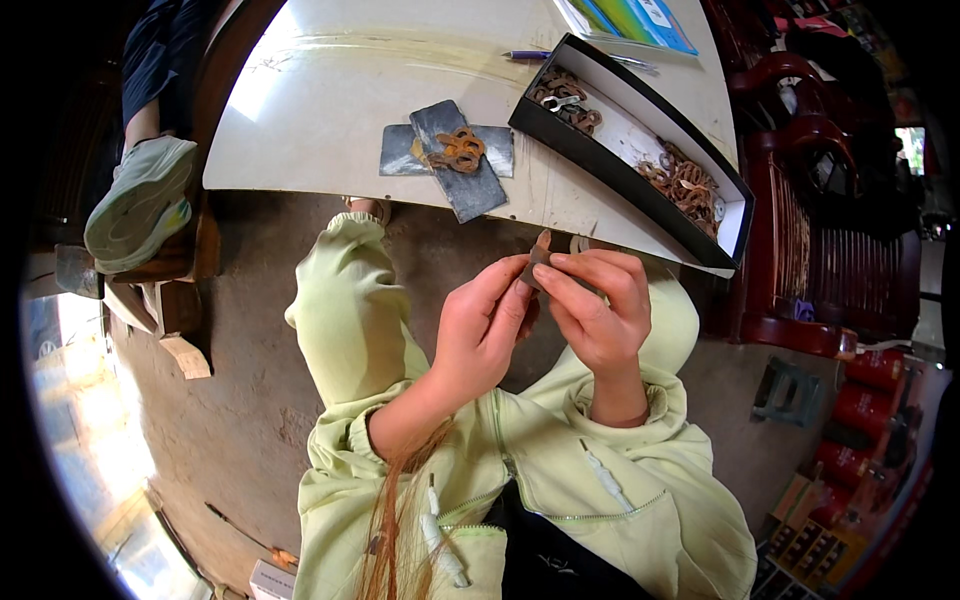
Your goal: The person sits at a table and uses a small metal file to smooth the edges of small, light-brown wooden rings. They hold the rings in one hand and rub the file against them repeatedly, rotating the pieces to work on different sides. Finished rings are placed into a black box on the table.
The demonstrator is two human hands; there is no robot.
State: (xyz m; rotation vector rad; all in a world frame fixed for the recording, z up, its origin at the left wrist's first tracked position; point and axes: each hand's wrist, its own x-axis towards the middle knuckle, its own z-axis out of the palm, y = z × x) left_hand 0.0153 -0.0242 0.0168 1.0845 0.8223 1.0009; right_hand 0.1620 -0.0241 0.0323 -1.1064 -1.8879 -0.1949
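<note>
My left hand [478,318] and my right hand [606,312] meet above my lap, just off the table's near edge. Both are closed in a pinch. Between their fingertips is a small dark grey-brown sheet [533,270], like a folded bit of sandpaper. A rusty metal piece [543,240] pokes out at its far end; the rest of it is hidden by fingers. On the table ahead, two dark grey sheets [476,195] lie crossed, with several rusty ring-shaped metal pieces [460,150] heaped on them.
A long black open box [618,168] stands at the table's right side, with rusty metal pieces [682,185] at both ends. Behind it lie a pen [527,54] and a colourful booklet [635,22]. Another person's shoe [143,205] is at far left; dark red wooden chairs [790,230] stand right.
</note>
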